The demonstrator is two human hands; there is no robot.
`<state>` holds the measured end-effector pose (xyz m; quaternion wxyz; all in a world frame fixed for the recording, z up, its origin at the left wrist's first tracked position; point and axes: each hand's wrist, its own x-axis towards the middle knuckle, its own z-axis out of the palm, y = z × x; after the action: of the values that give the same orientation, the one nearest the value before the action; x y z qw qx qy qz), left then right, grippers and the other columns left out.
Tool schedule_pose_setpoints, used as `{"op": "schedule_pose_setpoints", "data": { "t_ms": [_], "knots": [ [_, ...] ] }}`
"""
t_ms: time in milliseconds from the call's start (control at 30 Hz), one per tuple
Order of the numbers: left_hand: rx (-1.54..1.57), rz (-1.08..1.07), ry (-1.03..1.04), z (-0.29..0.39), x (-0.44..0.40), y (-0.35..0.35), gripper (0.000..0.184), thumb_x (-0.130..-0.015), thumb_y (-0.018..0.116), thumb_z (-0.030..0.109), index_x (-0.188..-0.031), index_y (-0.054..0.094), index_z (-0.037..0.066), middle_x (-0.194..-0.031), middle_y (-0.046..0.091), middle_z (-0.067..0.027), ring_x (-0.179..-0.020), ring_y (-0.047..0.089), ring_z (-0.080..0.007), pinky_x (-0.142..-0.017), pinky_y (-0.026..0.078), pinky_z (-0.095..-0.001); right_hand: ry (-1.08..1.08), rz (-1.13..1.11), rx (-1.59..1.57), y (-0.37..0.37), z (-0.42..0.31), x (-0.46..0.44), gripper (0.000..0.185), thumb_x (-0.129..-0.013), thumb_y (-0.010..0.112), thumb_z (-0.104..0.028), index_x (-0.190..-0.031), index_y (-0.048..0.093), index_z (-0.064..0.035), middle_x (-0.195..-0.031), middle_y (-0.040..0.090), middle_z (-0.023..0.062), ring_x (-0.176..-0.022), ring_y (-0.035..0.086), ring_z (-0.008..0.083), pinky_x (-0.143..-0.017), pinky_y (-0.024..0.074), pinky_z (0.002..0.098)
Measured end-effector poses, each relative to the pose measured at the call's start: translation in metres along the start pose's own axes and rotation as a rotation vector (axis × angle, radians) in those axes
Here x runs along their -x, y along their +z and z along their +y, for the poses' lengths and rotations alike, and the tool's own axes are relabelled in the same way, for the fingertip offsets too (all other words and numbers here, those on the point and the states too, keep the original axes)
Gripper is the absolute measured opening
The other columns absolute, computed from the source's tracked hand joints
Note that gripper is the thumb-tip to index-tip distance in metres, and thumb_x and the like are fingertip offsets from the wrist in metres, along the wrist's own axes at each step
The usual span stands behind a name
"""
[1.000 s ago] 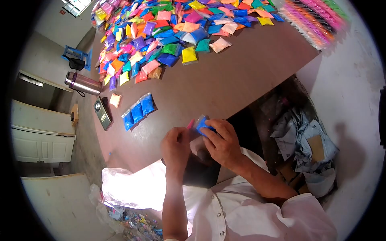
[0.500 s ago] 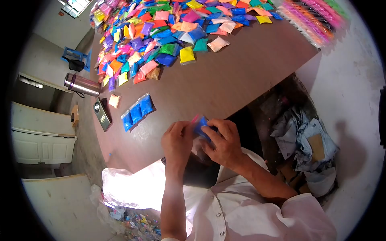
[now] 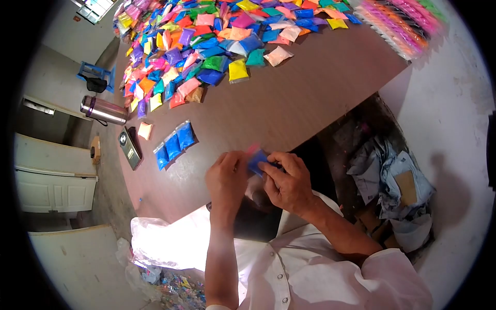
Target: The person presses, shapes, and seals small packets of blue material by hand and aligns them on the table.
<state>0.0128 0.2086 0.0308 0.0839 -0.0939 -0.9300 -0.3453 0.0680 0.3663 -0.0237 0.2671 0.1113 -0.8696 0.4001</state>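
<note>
Packet [image 3: 257,163], blue, pinched in right hand [image 3: 288,180] | left hand [image 3: 226,174] has risen beside it, grip I cannot tell | two-handed work now

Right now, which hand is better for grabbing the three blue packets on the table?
Probably the left hand: it's nearer the three blue packets, while the right hand holds another blue packet.

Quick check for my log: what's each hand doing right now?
Left hand: fingers curled beside a blurred pink bit; whether it grips anything cannot be told.
Right hand: closed, holding a blue packet.
</note>
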Motion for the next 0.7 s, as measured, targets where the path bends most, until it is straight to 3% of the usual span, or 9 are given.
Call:
{"op": "schedule_pose_setpoints", "data": {
  "t_ms": [167, 367, 433, 700],
  "knots": [
    [0.026, -0.048, 0.027, -0.006, 0.009, 0.005, 0.008, -0.091, 0.077, 0.006, -0.095, 0.079, 0.000, -0.090, 0.076, -0.0173, -0.075, 0.075, -0.0277, -0.070, 0.058, -0.0354, 0.019, -0.013, -0.036, -0.001, 0.000, -0.004, 0.023, -0.086, 0.079, -0.011, -0.107, 0.078, -0.0017, -0.114, 0.068, 0.0143, -0.100, 0.069, 0.0307, -0.087, 0.0550, 0.0421],
    [-0.035, -0.005, -0.049, -0.012, 0.011, -0.008, 0.009, -0.092, 0.077, 0.006, -0.096, 0.078, -0.002, -0.087, 0.076, -0.0167, -0.074, 0.075, -0.0249, -0.069, 0.057, -0.0334, 0.127, -0.025, -0.133, 0.001, 0.003, -0.001, 0.043, -0.086, 0.084, -0.016, -0.124, 0.069, -0.0011, -0.113, 0.067, 0.0162, -0.098, 0.071, 0.0342, -0.084, 0.0602, 0.0426],
    [0.073, -0.010, -0.104, -0.008, 0.019, -0.008, 0.005, -0.091, 0.075, 0.008, -0.092, 0.076, 0.003, -0.086, 0.074, -0.0155, -0.075, 0.073, -0.0304, -0.068, 0.056, -0.0381, 0.151, -0.087, -0.158, -0.001, 0.005, -0.002, 0.049, -0.087, 0.085, -0.018, -0.130, 0.067, -0.0045, -0.110, 0.066, 0.0167, -0.094, 0.072, 0.0347, -0.079, 0.0608, 0.0412],
    [0.074, 0.024, -0.113, -0.026, 0.026, -0.007, 0.005, -0.092, 0.076, 0.005, -0.095, 0.076, 0.001, -0.088, 0.075, -0.0167, -0.075, 0.073, -0.0291, -0.069, 0.056, -0.0369, 0.157, -0.211, -0.130, -0.012, 0.007, -0.010, 0.054, -0.085, 0.089, -0.026, -0.131, 0.070, -0.0063, -0.106, 0.066, 0.0161, -0.092, 0.073, 0.0346, -0.078, 0.0608, 0.0407]
  ]
}}
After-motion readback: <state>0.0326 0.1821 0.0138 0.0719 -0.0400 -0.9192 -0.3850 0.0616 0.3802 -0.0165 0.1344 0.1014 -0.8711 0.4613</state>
